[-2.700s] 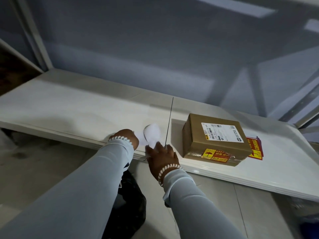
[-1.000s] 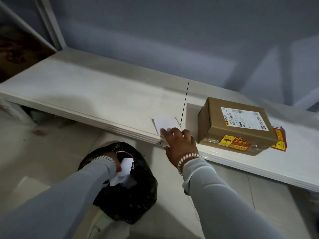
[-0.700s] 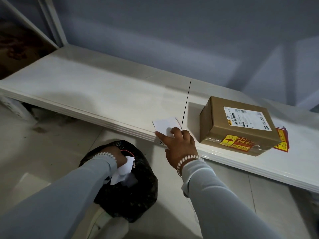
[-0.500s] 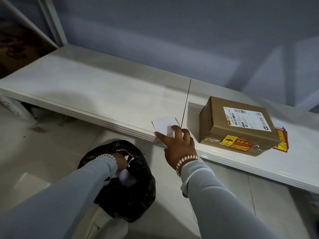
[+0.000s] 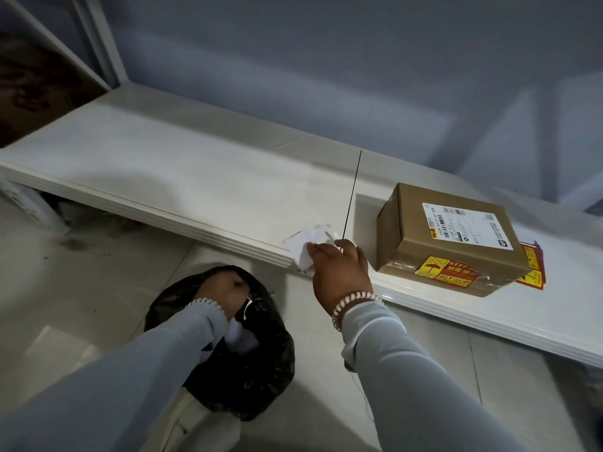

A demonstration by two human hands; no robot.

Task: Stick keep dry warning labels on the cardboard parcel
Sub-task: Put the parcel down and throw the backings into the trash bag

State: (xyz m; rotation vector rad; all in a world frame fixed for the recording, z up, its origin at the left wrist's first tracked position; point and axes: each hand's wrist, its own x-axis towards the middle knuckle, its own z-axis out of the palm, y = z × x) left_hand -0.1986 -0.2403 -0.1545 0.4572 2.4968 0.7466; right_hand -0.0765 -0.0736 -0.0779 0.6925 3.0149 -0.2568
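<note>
Your right hand (image 5: 339, 269) pinched white backing paper (image 5: 303, 247) at near edge of shelf (image 5: 195, 177). Left hand (image 5: 225, 290) was fisted inside black bin bag (image 5: 248, 376); contents unclear. Cardboard parcel (image 5: 450, 236) sat right, keep dry label (image 5: 447, 270) on near face, spare labels (image 5: 532, 265) behind.

We see a long white shelf (image 5: 182, 177), with a thin dark seam (image 5: 353, 190) across its top. Just right of the seam a cardboard parcel (image 5: 456, 243) sits on it, a keep-dry label (image 5: 448, 271) on its near face. Red and yellow stickers (image 5: 533, 270) lie flat on the shelf, partly hidden behind the parcel. Left of the seam, at the front edge, lies a crumpled white paper (image 5: 306, 243). Below, a black bag (image 5: 241, 360) rests on the pale tiled floor (image 5: 98, 272)
</note>
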